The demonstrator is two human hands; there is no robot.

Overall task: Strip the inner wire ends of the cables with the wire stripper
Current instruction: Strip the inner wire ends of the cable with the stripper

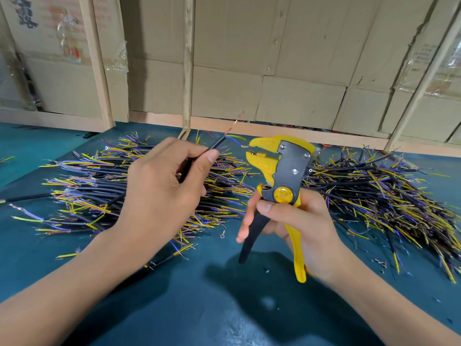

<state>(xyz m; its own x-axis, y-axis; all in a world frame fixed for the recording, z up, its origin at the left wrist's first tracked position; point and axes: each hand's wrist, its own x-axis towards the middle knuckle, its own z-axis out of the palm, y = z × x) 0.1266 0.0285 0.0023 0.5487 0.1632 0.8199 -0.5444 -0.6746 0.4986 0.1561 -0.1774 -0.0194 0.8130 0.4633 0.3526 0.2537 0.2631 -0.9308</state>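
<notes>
My left hand [162,186] pinches a short black cable [216,145] between thumb and fingers, its end pointing up and right. A red wire with bare copper strands sticks up from that end, and a blue wire bends right to the jaws of the wire stripper [282,171]. The stripper is yellow and black, held upright in my right hand [299,228], whose fingers curl round its handles. The jaws are slightly apart, with the blue wire's tip at their mouth.
One heap of cut black cables [104,188] with yellow, blue and red inner wires lies left on the teal mat [199,308]; another heap [389,196] lies right. A small ring terminal [222,234] lies between. Cardboard panels [299,71] and wooden battens close off the back.
</notes>
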